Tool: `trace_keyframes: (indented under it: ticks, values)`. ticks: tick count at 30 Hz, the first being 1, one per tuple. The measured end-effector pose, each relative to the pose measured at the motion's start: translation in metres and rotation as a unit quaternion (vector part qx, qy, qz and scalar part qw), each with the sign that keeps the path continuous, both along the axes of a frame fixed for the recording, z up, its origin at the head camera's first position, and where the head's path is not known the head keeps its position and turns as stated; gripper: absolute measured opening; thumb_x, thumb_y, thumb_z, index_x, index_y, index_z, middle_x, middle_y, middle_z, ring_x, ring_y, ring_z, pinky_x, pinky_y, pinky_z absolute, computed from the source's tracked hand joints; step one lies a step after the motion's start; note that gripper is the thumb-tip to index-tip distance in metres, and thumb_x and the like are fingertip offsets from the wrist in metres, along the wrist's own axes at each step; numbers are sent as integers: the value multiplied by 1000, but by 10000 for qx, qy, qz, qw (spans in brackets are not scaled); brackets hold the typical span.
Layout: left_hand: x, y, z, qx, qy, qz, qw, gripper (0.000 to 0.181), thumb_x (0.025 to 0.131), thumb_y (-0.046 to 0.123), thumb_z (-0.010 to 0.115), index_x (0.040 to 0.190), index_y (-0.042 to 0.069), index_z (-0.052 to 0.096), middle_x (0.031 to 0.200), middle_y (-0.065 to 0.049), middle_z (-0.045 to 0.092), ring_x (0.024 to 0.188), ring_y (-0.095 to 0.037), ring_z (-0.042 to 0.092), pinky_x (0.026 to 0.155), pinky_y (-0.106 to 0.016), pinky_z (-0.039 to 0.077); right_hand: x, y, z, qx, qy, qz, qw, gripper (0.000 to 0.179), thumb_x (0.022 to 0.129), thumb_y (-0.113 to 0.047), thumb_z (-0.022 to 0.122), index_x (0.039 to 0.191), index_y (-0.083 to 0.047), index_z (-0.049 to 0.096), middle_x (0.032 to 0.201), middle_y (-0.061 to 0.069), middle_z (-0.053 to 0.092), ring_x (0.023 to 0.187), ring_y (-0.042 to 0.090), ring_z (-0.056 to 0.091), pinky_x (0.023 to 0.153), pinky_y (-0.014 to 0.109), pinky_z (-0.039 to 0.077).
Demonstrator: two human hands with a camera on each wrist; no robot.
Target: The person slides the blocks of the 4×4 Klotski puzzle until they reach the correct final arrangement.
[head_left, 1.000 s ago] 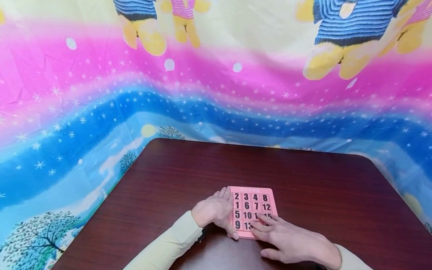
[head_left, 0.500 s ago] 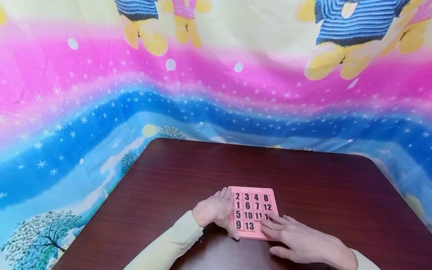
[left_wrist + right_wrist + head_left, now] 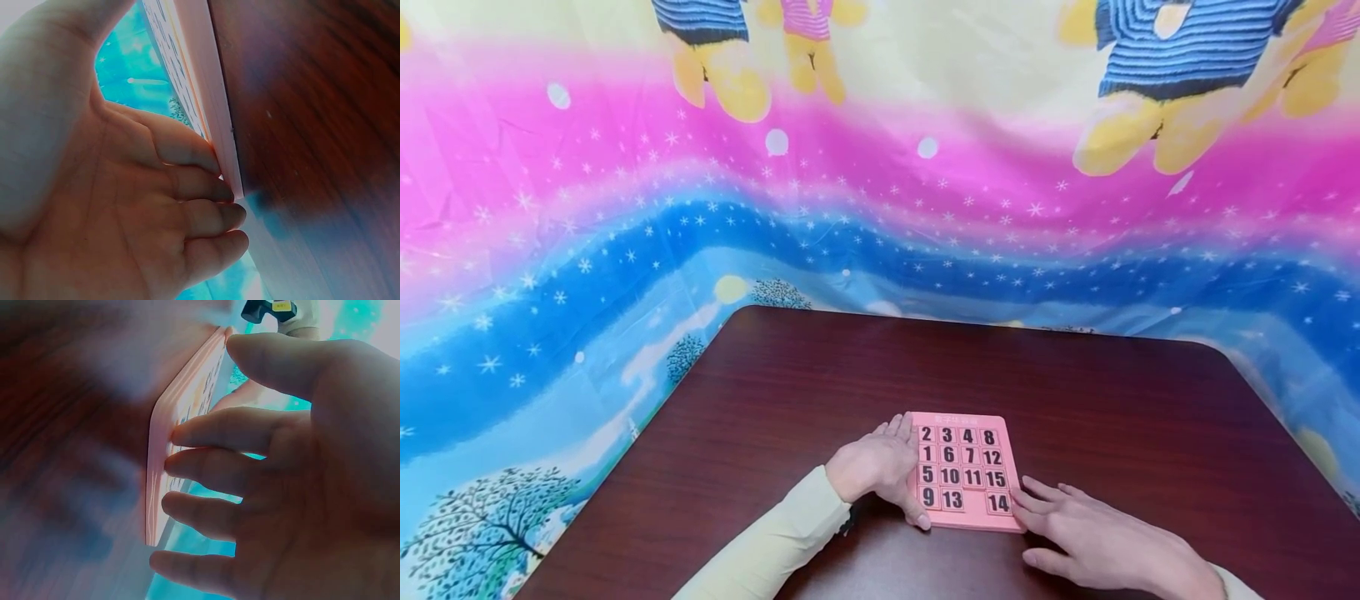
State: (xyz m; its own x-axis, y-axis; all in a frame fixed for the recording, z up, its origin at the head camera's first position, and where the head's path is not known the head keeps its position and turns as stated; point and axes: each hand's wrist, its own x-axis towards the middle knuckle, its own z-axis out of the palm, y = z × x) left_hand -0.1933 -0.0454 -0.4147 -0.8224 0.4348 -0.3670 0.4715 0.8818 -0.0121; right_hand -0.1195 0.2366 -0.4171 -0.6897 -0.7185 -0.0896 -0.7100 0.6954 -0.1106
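A pink number sliding puzzle (image 3: 976,503) lies flat on the table, its tiles bearing black numbers. In its bottom row a bare slot separates tile 13 (image 3: 952,500) from tile 14 (image 3: 998,503). My left hand (image 3: 880,467) braces the left edge, fingers straight along the side and thumb by the near corner. In the left wrist view its fingertips meet the puzzle's side wall (image 3: 219,94). My right hand (image 3: 1086,533) is at the right edge, fingers extended and spread, with fingertips right at the rim by tile 14. The right wrist view shows its palm (image 3: 275,487) and the puzzle's rim (image 3: 162,431).
The dark brown wooden table (image 3: 850,367) extends beyond the puzzle on all sides. Behind it hangs a printed cloth (image 3: 880,192) with snowflakes, trees and bear figures. A small black device (image 3: 265,309) shows at the left wrist in the right wrist view.
My right hand has moved right, off the puzzle's face to its right edge, uncovering tiles 11, 15 and 14 and the bare slot. My left hand stays where it was.
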Motion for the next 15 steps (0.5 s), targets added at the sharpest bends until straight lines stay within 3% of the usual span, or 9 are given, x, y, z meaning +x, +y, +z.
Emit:
trace_keyframes:
  ticks: [9,15]
  values:
    - [0,1,0,-78,-3,0,10000,133,58,78,75,155,2,24,164,-17,14,153,-27,16,125,-35,21,0,-9,-4,4,186,229,9996,57,98,-56,47,140,-18,56,143,6,56,136,34,48,98,60,47]
    - [0,1,0,-129,20,-12,9999,134,58,79,75,155,2,23,165,-17,14,153,-27,16,125,-35,20,1,-14,-3,-41,-50,178,9998,60,99,-57,45,143,-17,53,145,5,55,136,34,48,101,58,45]
